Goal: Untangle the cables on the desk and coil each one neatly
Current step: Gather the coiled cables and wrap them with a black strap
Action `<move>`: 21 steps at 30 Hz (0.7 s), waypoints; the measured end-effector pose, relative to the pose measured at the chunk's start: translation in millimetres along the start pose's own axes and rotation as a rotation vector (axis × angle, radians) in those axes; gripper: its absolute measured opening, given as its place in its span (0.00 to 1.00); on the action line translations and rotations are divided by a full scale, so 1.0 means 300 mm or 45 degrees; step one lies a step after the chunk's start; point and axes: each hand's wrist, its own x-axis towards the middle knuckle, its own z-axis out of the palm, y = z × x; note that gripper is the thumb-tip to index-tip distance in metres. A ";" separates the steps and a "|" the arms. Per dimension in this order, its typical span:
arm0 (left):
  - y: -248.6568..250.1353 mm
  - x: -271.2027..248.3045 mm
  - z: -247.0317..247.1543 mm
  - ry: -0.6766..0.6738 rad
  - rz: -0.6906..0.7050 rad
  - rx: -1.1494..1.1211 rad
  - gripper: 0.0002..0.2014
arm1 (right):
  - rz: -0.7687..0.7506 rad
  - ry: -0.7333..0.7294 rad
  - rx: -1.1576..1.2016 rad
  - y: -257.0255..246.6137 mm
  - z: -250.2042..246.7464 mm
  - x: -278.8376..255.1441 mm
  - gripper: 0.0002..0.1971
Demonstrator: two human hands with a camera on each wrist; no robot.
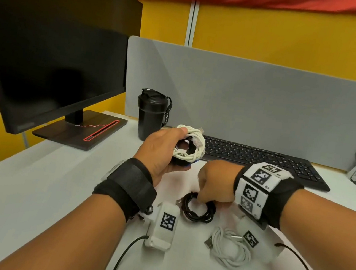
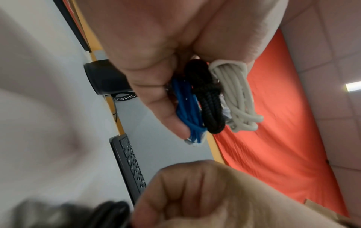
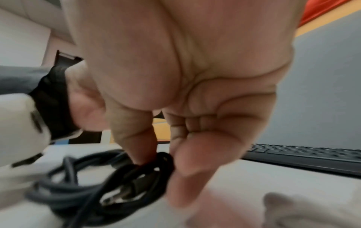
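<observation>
- Head view: the left hand [image 1: 161, 153], at frame centre, is raised above the white desk [image 1: 41, 185] with its fingers curled round a bundle of coils; only the white coil [image 1: 190, 145] of that bundle shows clearly here.
- The right hand [image 1: 216, 183], just right of centre, reaches down and pinches the black coil [image 1: 198, 210] lying on the desk.
- A second white coil [image 1: 228, 250] lies loose on the desk at lower right, apart from both hands.
- Only this view shows the monitor [image 1: 54, 50] at upper left, the black bottle [image 1: 151, 115] in the middle, the keyboard [image 1: 260, 159] right of it and the grey divider [image 1: 255, 104] behind them.
- Left wrist view: the bundle proves to be three coils side by side in the curled fingers: a blue coil [image 2: 188, 108], a braided black coil [image 2: 208, 98] and the white coil [image 2: 237, 95]. The right hand [image 2: 205, 192] sits at the bottom, blurred.
- Right wrist view: thumb and fingers [image 3: 193, 162] close on the rim of the black coil [image 3: 109, 182], which rests on the desk at lower left; a plug end shows inside the loop.
- Count across the views: five coils, three held, two on the desk.
</observation>
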 end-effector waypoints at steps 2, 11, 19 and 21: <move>-0.001 0.001 -0.006 0.015 -0.018 -0.021 0.12 | 0.057 0.176 0.215 0.064 -0.012 -0.013 0.12; 0.005 -0.017 0.018 0.139 -0.128 -0.078 0.12 | -0.121 0.898 1.307 0.171 -0.130 -0.145 0.03; -0.018 -0.046 0.071 0.101 -0.123 -0.160 0.18 | -0.065 1.119 0.761 0.020 -0.109 -0.060 0.03; -0.024 -0.042 0.074 0.094 -0.154 -0.185 0.18 | -0.033 1.143 0.743 0.013 -0.097 -0.045 0.04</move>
